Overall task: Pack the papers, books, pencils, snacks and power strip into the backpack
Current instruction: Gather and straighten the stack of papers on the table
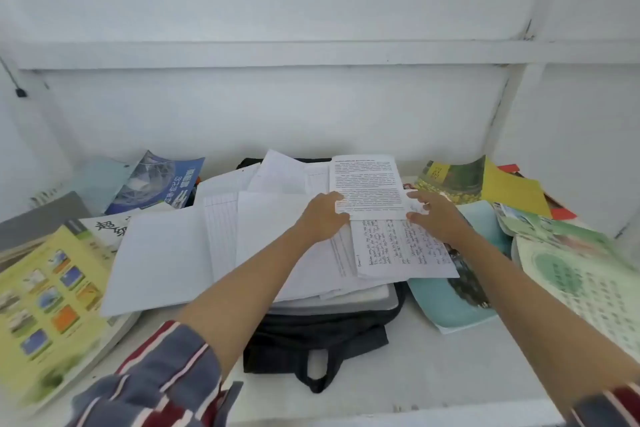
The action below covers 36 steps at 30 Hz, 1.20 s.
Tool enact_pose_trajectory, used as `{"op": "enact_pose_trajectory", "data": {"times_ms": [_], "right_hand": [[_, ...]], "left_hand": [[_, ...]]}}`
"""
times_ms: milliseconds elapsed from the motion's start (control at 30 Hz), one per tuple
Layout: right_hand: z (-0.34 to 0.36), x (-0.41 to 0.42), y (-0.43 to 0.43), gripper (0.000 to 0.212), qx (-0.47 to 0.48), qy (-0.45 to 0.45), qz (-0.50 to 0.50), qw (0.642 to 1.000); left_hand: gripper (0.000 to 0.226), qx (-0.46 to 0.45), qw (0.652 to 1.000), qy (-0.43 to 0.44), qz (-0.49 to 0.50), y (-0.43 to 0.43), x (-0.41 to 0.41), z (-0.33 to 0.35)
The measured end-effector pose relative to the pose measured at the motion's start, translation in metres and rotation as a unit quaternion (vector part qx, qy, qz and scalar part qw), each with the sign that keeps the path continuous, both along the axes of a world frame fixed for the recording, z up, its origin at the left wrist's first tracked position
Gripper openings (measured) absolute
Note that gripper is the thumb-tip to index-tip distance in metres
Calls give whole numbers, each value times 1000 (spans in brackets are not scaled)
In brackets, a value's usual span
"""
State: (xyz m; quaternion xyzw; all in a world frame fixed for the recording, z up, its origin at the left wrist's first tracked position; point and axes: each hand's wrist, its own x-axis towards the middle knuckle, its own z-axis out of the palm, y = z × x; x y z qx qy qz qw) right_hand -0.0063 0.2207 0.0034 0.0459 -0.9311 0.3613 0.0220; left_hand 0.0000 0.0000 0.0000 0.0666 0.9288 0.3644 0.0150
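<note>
Together left hand (323, 218) and right hand (439, 217) hold one printed sheet (369, 182).

Papers (166, 253) hide most of the backpack (311, 333); the yellow book (45, 305) is blurred.

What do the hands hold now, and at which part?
The left hand grips the printed sheet at its lower left edge; the right hand touches the lower right edge, but whether it pinches cannot be told.

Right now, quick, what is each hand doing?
Left hand: pinches the printed page by its left edge.
Right hand: pinches the same page's right edge.
</note>
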Motion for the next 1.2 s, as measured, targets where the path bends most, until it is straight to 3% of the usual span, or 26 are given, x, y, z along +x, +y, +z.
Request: {"op": "enact_pose_trajectory", "data": {"times_ms": [267, 500, 633, 833, 1033, 1200], "right_hand": [[0, -45, -3, 52, 13, -47, 3, 999], [-8, -67, -6, 51, -211, -110, -63, 969], [6, -64, -3, 46, -289, -122, -83, 946], [20, -42, 8, 48, -251, -118, -40, 960], [9, -8, 27, 52, -210, -127, -19, 969], [-2, 14, 35, 51, -159, -137, -24, 977]], "left_hand": [[45, 37, 996, -37, 77, 20, -36, -3], [60, 158, 978, -78, 110, 19, -52, 4], [64, 220, 963, -124, 93, 16, -47, 16], [66, 257, 951, -162, 58, 16, -19, 29], [58, 193, 967, -166, -5, 21, 19, 19], [62, 137, 980, -147, 15, 27, 36, 2]]}}
